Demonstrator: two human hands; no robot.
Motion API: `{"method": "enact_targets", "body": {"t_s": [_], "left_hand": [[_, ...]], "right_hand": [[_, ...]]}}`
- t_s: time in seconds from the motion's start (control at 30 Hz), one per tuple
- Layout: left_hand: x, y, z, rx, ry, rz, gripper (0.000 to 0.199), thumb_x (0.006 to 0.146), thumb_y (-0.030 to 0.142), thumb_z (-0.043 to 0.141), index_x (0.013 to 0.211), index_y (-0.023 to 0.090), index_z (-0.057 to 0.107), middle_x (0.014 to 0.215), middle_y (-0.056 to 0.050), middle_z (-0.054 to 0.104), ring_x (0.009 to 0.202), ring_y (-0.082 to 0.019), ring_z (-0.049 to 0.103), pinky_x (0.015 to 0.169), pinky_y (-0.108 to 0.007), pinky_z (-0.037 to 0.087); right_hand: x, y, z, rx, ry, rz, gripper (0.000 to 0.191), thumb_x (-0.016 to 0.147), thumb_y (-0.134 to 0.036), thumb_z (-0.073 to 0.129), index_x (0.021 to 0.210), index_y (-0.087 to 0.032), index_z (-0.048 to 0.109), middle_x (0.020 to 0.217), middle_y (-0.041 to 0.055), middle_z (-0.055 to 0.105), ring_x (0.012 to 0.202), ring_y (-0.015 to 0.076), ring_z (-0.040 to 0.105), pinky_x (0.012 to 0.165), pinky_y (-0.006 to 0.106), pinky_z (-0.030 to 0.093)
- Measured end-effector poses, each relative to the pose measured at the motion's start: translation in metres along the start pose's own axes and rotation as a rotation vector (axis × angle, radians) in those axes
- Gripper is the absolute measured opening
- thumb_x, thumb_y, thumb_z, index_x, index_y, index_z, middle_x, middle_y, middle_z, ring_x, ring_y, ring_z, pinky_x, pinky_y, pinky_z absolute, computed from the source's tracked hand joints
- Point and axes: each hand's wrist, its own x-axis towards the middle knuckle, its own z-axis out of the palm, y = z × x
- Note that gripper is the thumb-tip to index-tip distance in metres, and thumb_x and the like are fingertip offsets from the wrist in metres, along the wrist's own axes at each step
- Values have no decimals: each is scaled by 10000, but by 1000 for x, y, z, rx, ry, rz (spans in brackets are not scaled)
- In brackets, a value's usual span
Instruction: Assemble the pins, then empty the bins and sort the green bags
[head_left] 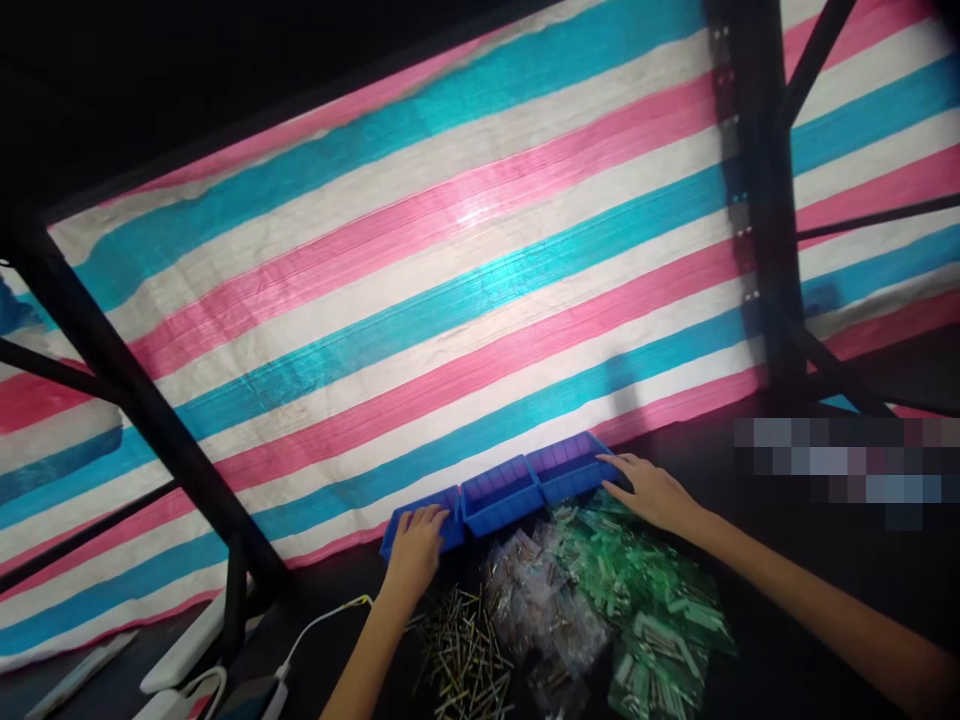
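Observation:
Three blue plastic bins stand side by side in a row at the foot of a striped sheet. My left hand (416,545) lies over the left bin (388,535), its fingers curled over the front rim; the thumb is mostly hidden. The middle bin (501,497) sits between the other two, with no hand on it. At the right bin (570,468), my right hand (651,490) touches the right end with its fingertips, thumb and fingers spread apart.
In front of the bins lie a pile of thin metallic pins or screws (465,655), clear plastic bags (544,600) and green-tinted bags (649,575) of small parts. White cables (300,640) and a white power strip (184,640) are at lower left. Black frame posts (765,200) flank the striped sheet (450,300).

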Motion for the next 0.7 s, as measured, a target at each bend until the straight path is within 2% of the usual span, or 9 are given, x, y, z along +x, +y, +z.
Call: {"method": "enact_targets", "body": {"t_s": [0.07, 0.13, 0.27, 0.37, 0.47, 0.7], "left_hand": [[7, 19, -3, -93, 38, 67, 361, 873, 167, 426, 1227, 211, 478, 1269, -72, 526, 1167, -220, 469, 940, -403, 372], [15, 39, -4, -194, 52, 156, 395, 905, 214, 379, 1299, 227, 405, 1327, -64, 475, 1231, -202, 407, 990, -398, 335], [31, 65, 1, -274, 5, 207, 434, 919, 226, 348, 1352, 229, 336, 1291, -66, 509, 1170, -184, 467, 976, -375, 345], [37, 65, 4, -237, -27, 173, 449, 914, 145, 312, 1354, 232, 338, 1155, -42, 596, 1020, -156, 555, 923, -339, 374], [37, 58, 6, -171, -36, 125, 500, 871, 33, 284, 1302, 242, 430, 1026, -33, 640, 905, -161, 591, 882, -346, 376], [33, 55, 8, -143, -18, 65, 519, 828, 3, 330, 1247, 254, 506, 969, -44, 648, 859, -182, 599, 869, -368, 359]], "right_hand": [[-2, -2, -1, 11, 4, 5, 465, 869, -368, 419, 1308, -218, 438, 1215, 121, 523, 1064, 292, 523, 851, 435, 429], [-4, -4, -3, 35, -1, 9, 483, 864, -382, 423, 1315, -209, 427, 1229, 121, 520, 1066, 290, 525, 851, 428, 433], [-7, -5, -8, 71, -17, 29, 499, 880, -444, 379, 1317, -208, 426, 1241, 120, 522, 1084, 295, 520, 885, 445, 413], [-7, -3, -10, 101, -27, 51, 499, 895, -478, 325, 1313, -228, 431, 1248, 109, 524, 1095, 295, 517, 904, 464, 397], [-8, -1, -11, 122, -32, 59, 509, 895, -494, 318, 1313, -228, 432, 1250, 106, 527, 1103, 297, 515, 915, 468, 390], [-7, -1, -8, 171, 52, -8, 562, 864, -501, 391, 1285, -137, 466, 1247, 136, 532, 1129, 288, 501, 968, 409, 368]]}}
